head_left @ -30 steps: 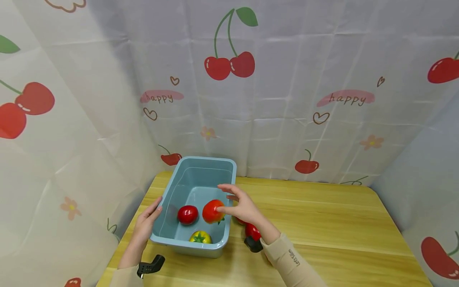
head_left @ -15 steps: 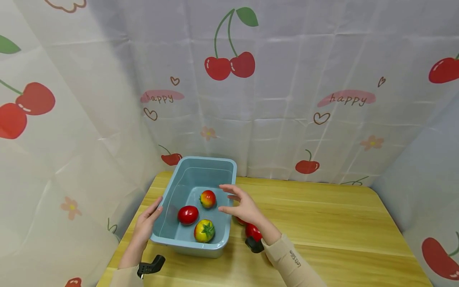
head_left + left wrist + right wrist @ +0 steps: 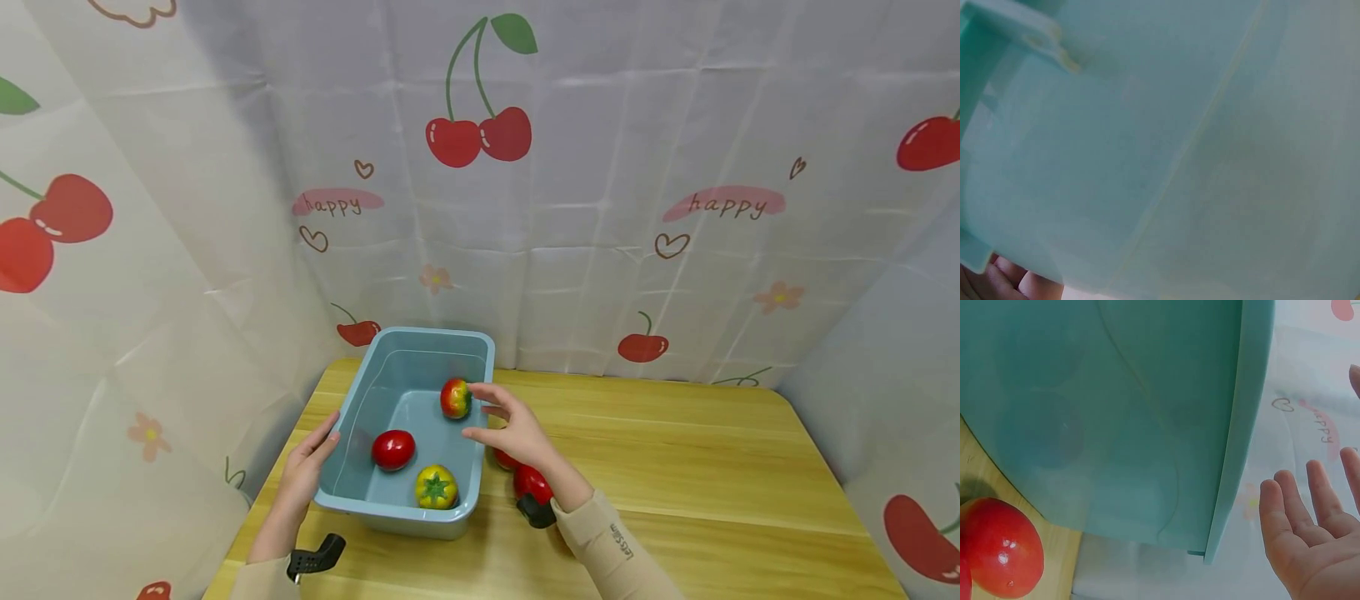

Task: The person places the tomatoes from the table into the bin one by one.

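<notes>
A light blue plastic bin [image 3: 408, 527] stands on the table. On its left rim, my left hand [image 3: 298, 471] grips with thumb and fingers; in the left wrist view only a few fingers [image 3: 1004, 278] show below the bin wall. My right hand [image 3: 517, 429], fingers spread and slightly bent, hovers over the right rim holding nothing. Just beside its fingertips, inside the bin, lies a red-and-yellow toy tomato [image 3: 455, 398]. A yellow toy tomato [image 3: 436, 487] with a green star-shaped top sits at the near end, and a glossy red fruit [image 3: 393, 450] lies to the left.
Outside the bin's right wall, partly under my right forearm, several red fruits [image 3: 531, 483] rest on the wooden table [image 3: 675, 458]. White cherry-print sheets [image 3: 570, 208] enclose the table at the back and sides.
The red-and-yellow tomato has left my right hand, dropped into the bin and rolled to its right wall. The yellow tomato has turned and shifted right. My left hand has stayed put.
</notes>
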### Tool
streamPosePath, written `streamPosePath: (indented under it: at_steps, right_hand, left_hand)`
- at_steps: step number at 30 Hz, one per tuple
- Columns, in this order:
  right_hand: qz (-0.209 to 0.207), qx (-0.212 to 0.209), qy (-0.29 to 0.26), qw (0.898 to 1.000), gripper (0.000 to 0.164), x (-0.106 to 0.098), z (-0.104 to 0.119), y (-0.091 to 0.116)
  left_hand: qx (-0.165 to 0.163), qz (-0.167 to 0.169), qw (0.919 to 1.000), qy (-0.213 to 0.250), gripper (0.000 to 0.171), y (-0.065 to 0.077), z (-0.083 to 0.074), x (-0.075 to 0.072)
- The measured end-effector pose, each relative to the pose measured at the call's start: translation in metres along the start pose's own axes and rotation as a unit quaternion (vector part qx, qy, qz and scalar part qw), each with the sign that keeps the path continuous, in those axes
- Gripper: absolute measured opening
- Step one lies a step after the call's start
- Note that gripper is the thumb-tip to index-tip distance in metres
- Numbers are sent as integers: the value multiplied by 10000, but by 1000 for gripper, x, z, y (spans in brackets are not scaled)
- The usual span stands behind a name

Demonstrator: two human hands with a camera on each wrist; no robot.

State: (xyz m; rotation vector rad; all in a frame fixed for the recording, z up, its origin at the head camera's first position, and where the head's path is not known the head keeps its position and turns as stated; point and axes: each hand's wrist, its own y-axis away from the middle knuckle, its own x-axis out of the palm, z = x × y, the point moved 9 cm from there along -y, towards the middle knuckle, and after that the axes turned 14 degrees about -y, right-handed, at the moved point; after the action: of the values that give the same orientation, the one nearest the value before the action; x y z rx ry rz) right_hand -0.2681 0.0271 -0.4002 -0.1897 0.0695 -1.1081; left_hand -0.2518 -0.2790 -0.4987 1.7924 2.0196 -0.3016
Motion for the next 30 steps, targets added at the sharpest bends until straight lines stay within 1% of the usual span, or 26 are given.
streamPosePath:
  at_steps: [8,17,25,30]
  right_hand:
    - [-99,-114,-79,9999,54,-6,0,1]
    - [-275,-51,-259,9993,56,-17,-6,3]
    - [-435,-220,-423,9979,56,-28,-9,7]
    - [-522,-153,-369,9978,57,-34,-12,10]
  left_hand:
    - [13,1,10000,31,57,0,0,0]
    - [22,-15,10000,-10,56,0,0,-1]
    - [32,4,10000,-30,57,1,0,0]
    - [21,10,10000,-42,57,0,-1,-1]
